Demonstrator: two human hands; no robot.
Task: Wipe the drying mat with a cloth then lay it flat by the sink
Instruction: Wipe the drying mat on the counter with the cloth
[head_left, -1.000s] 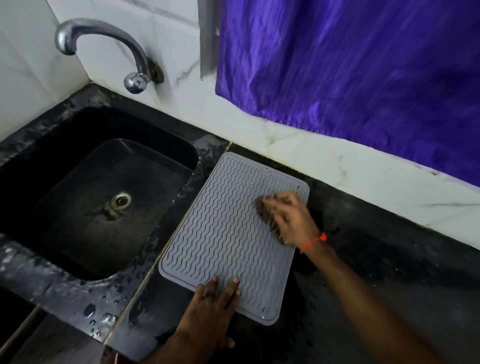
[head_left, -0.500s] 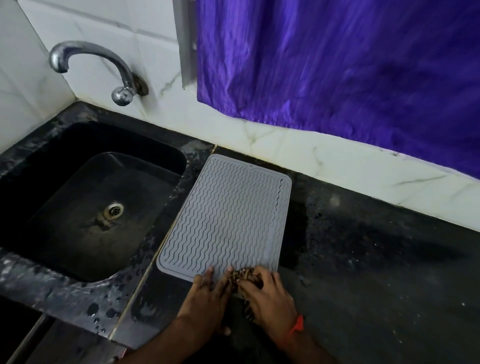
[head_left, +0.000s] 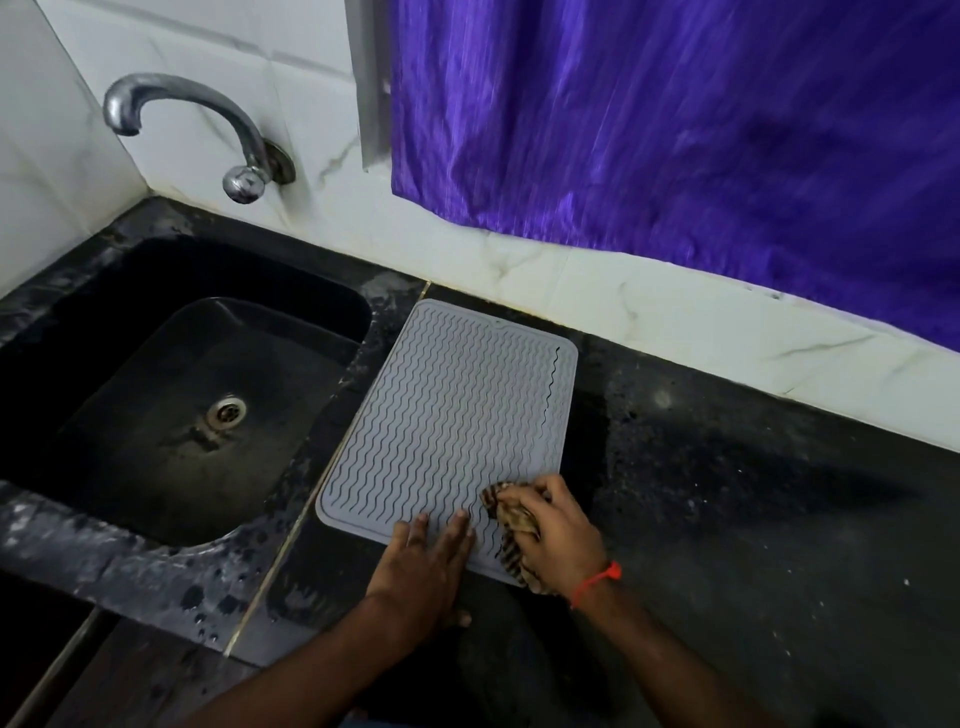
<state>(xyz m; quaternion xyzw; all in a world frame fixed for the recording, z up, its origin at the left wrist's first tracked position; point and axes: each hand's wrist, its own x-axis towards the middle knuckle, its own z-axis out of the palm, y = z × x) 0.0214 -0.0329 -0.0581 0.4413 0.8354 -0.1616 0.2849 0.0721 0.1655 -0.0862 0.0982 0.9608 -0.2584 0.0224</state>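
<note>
A grey ribbed drying mat (head_left: 447, 415) lies flat on the black counter, just right of the sink (head_left: 171, 395). My left hand (head_left: 426, 561) presses its near edge with straight fingers. My right hand (head_left: 558, 530) grips a bunched brown striped cloth (head_left: 511, 525) against the mat's near right corner. Part of the cloth is hidden under that hand.
A steel tap (head_left: 192, 130) sticks out of the white tiled wall above the sink. A purple curtain (head_left: 675, 119) hangs over the back wall. The dark counter (head_left: 753, 519) stretches to the right of the mat. Water drops dot the sink's front rim.
My right hand swept the cloth from the mat's far right side down to its near edge, then shifted a little right and up. My left hand stayed pressed on the near edge.
</note>
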